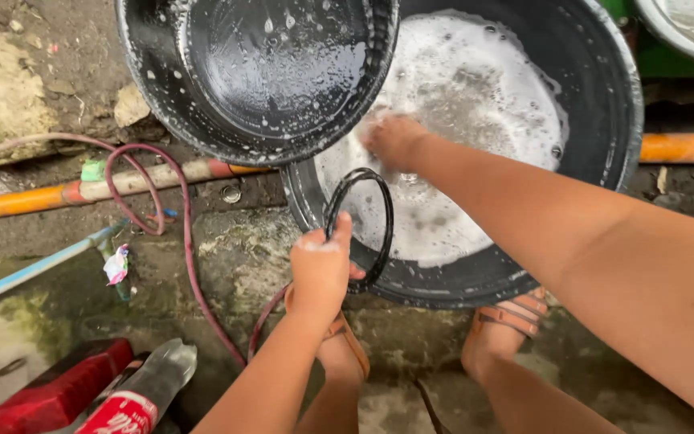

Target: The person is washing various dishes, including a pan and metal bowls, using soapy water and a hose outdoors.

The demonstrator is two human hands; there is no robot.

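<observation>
A thin black rubber ring [361, 229], like a gasket, stands upright over the near rim of a big black basin [604, 120] full of soapy water [459, 104]. The left hand [320, 269] is closed around the ring's lower edge, thumb up and flecked with suds, holding it just above the basin wall. The right hand [393, 138] is down at the foam, fingers curled and partly hidden by lather, so I cannot tell whether it grips anything or just scoops water. As I judge it, this is the washing step: the ring is being soaped while the right hand fetches suds. The next move seems to call for bringing the two hands together and running wet fingers around the loop without letting it slip. A second black tub [259, 72], wet and speckled with bubbles, leans tilted against the basin's far left edge. Sandalled feet [500, 333] stand on the wet concrete ground [234, 257], with a dark red hose [190, 241], an orange pipe [18, 201] and a plastic bottle [142, 394] off to the left.
</observation>
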